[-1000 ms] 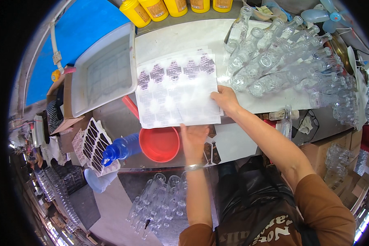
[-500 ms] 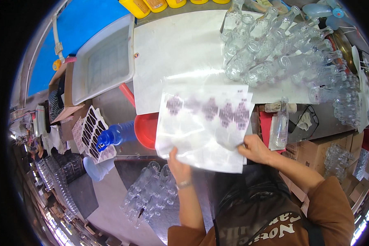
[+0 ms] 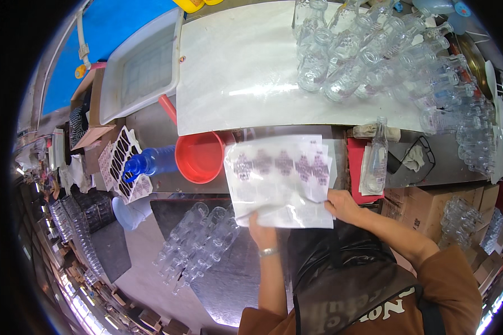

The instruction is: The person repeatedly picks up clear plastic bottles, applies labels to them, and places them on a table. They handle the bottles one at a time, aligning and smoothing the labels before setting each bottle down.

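A small stack of white sheets point(image 3: 282, 192) with rows of dark printed patterns is held up in front of me, over the near edge of the bench. My left hand point(image 3: 261, 230) grips the stack's lower left edge, its fingers partly hidden behind the paper. At the lower right edge my right hand point(image 3: 342, 205) pinches the sheets between thumb and fingers. Left of the paper sits a red dipper point(image 3: 200, 159) with a long handle, beside a clear blue plastic bottle point(image 3: 153, 161). To the right, a single glass bottle point(image 3: 378, 159) lies on papers and a red sheet.
Many clear glass bottles point(image 3: 346, 78) crowd the right of the white board point(image 3: 235, 67). A white plastic tray point(image 3: 109, 92) is at the far left. More glass bottles point(image 3: 198, 240) are on a lower surface at left. Cardboard boxes point(image 3: 419, 212) stand at right.
The held sheets have come down and nearer to me, so more of the red dipper shows. Both hands keep their grip. The whole view has shifted slightly.
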The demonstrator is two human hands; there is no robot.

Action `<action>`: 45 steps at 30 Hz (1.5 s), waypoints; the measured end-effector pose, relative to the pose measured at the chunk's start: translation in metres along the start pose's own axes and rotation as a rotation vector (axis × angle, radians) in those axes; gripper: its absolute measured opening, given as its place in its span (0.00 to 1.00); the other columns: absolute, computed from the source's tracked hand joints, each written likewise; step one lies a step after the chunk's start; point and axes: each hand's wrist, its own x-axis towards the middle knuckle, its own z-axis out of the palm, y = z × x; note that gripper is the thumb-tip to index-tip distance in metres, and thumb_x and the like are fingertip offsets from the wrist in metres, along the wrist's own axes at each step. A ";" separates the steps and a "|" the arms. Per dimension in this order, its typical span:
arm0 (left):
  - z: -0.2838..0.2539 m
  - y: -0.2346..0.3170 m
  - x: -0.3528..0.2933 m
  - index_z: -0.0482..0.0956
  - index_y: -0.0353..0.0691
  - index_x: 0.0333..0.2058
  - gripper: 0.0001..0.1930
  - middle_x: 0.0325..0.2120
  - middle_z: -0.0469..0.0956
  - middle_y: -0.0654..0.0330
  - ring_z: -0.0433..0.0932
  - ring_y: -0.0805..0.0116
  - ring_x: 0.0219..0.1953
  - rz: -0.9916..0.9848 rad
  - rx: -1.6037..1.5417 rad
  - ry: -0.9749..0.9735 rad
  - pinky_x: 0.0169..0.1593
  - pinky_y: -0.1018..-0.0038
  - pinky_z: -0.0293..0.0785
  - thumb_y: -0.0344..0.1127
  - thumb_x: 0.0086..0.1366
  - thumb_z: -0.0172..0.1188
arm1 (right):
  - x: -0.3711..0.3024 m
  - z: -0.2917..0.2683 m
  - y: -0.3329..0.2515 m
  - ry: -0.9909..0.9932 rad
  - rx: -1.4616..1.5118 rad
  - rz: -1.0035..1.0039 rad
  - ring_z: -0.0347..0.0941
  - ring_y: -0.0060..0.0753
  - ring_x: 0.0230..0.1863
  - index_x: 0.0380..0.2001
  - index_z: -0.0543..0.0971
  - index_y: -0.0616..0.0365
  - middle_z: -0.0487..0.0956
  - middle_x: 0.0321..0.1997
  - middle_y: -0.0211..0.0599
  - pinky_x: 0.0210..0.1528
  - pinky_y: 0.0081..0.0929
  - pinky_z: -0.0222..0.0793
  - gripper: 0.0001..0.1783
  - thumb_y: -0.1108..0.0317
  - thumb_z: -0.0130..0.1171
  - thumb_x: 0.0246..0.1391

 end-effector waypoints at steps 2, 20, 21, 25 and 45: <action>0.024 -0.001 0.019 0.72 0.31 0.53 0.18 0.50 0.77 0.50 0.76 0.53 0.54 -0.023 -0.140 0.010 0.62 0.56 0.71 0.30 0.65 0.54 | 0.018 -0.004 0.009 0.066 -0.014 0.012 0.73 0.64 0.30 0.28 0.72 0.64 0.74 0.27 0.55 0.32 0.51 0.68 0.05 0.74 0.56 0.53; 0.045 0.093 -0.003 0.71 0.27 0.55 0.19 0.53 0.75 0.50 0.73 0.61 0.54 0.443 0.436 0.028 0.60 0.64 0.68 0.33 0.70 0.54 | -0.030 -0.107 -0.041 0.165 -0.141 0.252 0.79 0.57 0.34 0.47 0.73 0.55 0.80 0.34 0.49 0.35 0.48 0.75 0.18 0.61 0.62 0.57; 0.054 0.097 -0.008 0.69 0.26 0.58 0.21 0.56 0.73 0.48 0.73 0.60 0.56 0.473 0.466 -0.025 0.61 0.65 0.67 0.32 0.70 0.54 | -0.046 -0.126 -0.046 0.183 -0.121 0.236 0.79 0.56 0.34 0.44 0.75 0.55 0.80 0.34 0.46 0.35 0.47 0.74 0.14 0.61 0.61 0.57; 0.140 0.116 -0.050 0.67 0.28 0.62 0.23 0.58 0.71 0.46 0.72 0.59 0.58 0.552 0.571 -0.402 0.63 0.67 0.66 0.29 0.71 0.51 | -0.132 -0.184 -0.042 0.323 -0.227 0.405 0.80 0.51 0.38 0.44 0.78 0.53 0.82 0.37 0.42 0.37 0.44 0.76 0.14 0.60 0.59 0.58; 0.528 -0.015 -0.439 0.73 0.28 0.55 0.17 0.50 0.79 0.50 0.79 0.65 0.48 0.451 0.828 -1.228 0.53 0.72 0.75 0.26 0.70 0.55 | -0.490 -0.621 0.321 1.726 -0.034 0.978 0.78 0.46 0.50 0.54 0.77 0.58 0.83 0.46 0.43 0.53 0.37 0.71 0.29 0.50 0.62 0.55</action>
